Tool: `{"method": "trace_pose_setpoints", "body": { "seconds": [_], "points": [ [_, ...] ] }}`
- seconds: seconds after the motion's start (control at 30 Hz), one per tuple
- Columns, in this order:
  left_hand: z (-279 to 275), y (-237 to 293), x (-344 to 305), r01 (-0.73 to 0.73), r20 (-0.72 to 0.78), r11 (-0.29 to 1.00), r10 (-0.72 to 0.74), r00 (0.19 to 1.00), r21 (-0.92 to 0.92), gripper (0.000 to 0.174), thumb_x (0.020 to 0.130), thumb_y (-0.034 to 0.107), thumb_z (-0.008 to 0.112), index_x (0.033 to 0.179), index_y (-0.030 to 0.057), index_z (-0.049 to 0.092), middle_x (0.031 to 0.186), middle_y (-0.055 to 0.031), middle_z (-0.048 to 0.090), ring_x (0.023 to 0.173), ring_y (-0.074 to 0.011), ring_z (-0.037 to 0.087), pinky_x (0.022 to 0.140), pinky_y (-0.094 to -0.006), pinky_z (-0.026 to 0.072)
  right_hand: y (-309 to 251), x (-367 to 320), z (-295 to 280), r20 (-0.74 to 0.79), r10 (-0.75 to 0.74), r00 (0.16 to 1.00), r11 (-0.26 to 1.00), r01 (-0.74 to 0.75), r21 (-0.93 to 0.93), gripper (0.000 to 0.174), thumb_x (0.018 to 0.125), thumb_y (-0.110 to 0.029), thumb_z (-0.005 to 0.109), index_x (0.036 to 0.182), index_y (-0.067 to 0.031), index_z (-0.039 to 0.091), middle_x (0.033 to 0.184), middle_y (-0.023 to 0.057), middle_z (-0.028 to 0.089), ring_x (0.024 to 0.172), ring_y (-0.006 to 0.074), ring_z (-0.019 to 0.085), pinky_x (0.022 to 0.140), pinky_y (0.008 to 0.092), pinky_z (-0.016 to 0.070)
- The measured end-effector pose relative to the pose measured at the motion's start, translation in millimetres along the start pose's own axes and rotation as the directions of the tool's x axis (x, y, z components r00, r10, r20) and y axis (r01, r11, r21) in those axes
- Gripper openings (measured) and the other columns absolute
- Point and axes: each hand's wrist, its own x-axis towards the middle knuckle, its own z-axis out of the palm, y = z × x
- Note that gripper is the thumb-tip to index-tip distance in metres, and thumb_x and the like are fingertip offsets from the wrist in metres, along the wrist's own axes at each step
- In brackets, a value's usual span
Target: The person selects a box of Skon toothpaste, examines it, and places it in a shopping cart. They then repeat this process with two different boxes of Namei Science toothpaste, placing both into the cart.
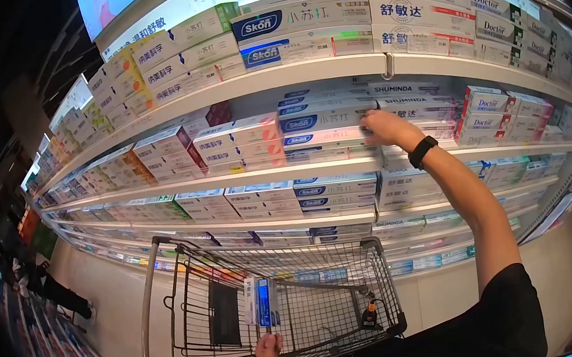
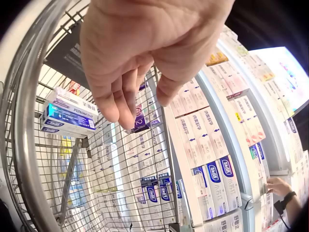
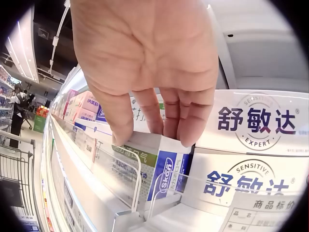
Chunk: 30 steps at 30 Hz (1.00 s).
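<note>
At the middle shelf, my right hand (image 1: pixel 392 129) pinches the end of a white, green and blue Skon box (image 3: pixel 166 174). In the right wrist view, the thumb of this hand (image 3: pixel 149 58) is on one side of the box top and the fingers are on the other. Over the cart's near side hangs my left hand (image 1: pixel 270 354), its fingers (image 2: pixel 126 104) loosely curled around nothing. Beyond it, a blue-and-white Skon box (image 2: pixel 70 118) lies with a white box (image 2: pixel 70 100) in the cart (image 1: pixel 336 292).
Stacked boxes (image 1: pixel 237 145) line the shelves, with white boxes (image 3: pixel 256 121) right beside my right hand. A clear divider (image 3: pixel 126 159) and a price tag (image 3: pixel 260 212) stand along the shelf front. A person in dark clothes (image 1: pixel 57 289) is at the far left.
</note>
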Motion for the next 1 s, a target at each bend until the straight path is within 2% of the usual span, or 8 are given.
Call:
{"method": "trace_pose_setpoints", "body": {
  "seconds": [0.17,0.27,0.43,0.57,0.63,0.7,0.83,1.0],
  "points": [
    [-1,-14,2,-0.005,0.001,0.998,0.006,1.0,-0.065,0.021,0.091,0.016,0.065,0.098,-0.0016,0.056,0.091,-0.0113,0.06,0.074,-0.0174,0.055,0.063,-0.0285,0.0457,7,6,4,-0.035,-0.012,0.999,0.999,0.01,-0.042,0.033,0.074,-0.02,0.071,0.1,0.0002,0.063,0.105,0.0186,0.06,0.103,0.0354,0.057,0.089,0.0416,0.0472],
    [1,-15,-6,0.022,-0.092,1.0,-0.024,0.995,-0.021,0.02,0.091,0.016,0.064,0.098,-0.001,0.056,0.091,-0.0112,0.06,0.074,-0.0174,0.055,0.063,-0.0286,0.0459,3,7,-1,-0.007,-0.001,1.0,0.997,0.001,-0.083,0.032,0.074,-0.02,0.07,0.097,0.0003,0.062,0.105,0.0187,0.061,0.102,0.0357,0.058,0.088,0.0421,0.0478],
    [-14,-14,-13,0.008,-0.131,1.0,-0.01,0.991,-0.022,0.021,0.092,0.017,0.063,0.101,-0.0004,0.057,0.091,-0.0113,0.061,0.078,-0.019,0.06,0.067,-0.0286,0.0493,0,13,6,0.049,0.036,0.998,0.992,-0.03,-0.127,0.032,0.074,-0.02,0.069,0.098,0.0005,0.063,0.107,0.0194,0.06,0.104,0.036,0.058,0.088,0.0421,0.0485],
    [-22,-16,-10,0.021,-0.112,0.999,-0.026,0.993,-0.05,0.028,0.091,0.017,0.064,0.111,0.0004,0.054,0.094,-0.0114,0.065,0.078,-0.0156,0.063,0.063,-0.0237,0.05,-4,13,5,0.032,0.07,0.997,0.992,-0.066,-0.11,0.031,0.073,-0.017,0.069,0.099,0.0004,0.063,0.108,0.0196,0.061,0.105,0.0363,0.058,0.089,0.0418,0.0486],
    [-17,-11,-16,0.021,-0.094,0.999,-0.024,0.995,-0.033,0.024,0.091,0.019,0.064,0.107,0.0019,0.056,0.093,-0.0099,0.065,0.079,-0.0142,0.064,0.063,-0.0225,0.0501,-3,15,6,0.041,0.075,0.996,0.991,-0.07,-0.117,0.031,0.072,-0.014,0.069,0.099,0.0008,0.064,0.107,0.0194,0.062,0.104,0.0359,0.059,0.089,0.0415,0.0488],
    [-19,-11,-17,0.022,-0.066,1.0,-0.022,0.998,0.001,0.025,0.092,0.023,0.063,0.107,0.0046,0.058,0.097,-0.0084,0.064,0.082,-0.0157,0.061,0.07,-0.028,0.049,-4,19,2,0.103,0.113,0.988,0.987,-0.1,-0.126,0.031,0.07,-0.012,0.069,0.098,0.0011,0.064,0.106,0.0197,0.062,0.104,0.0353,0.059,0.089,0.0412,0.049],
    [-20,-11,-15,0.033,-0.088,0.999,-0.032,0.996,0.016,0.024,0.092,0.024,0.063,0.106,0.005,0.058,0.097,-0.008,0.064,0.082,-0.0149,0.06,0.07,-0.0277,0.0487,-17,15,-11,0.166,0.185,0.968,0.981,-0.171,-0.096,0.033,0.068,-0.011,0.069,0.099,0.0012,0.064,0.106,0.0197,0.063,0.104,0.0341,0.06,0.087,0.0401,0.0496],
    [-21,-12,-13,0.027,-0.056,1.0,-0.027,0.998,0.005,0.023,0.092,0.023,0.062,0.106,0.005,0.058,0.096,-0.0077,0.063,0.082,-0.0146,0.061,0.069,-0.0274,0.0487,-22,12,-18,0.174,0.196,0.965,0.978,-0.18,-0.105,0.036,0.067,-0.012,0.07,0.1,0.0004,0.064,0.105,0.0192,0.064,0.103,0.0339,0.06,0.085,0.0396,0.05]
  ]
}}
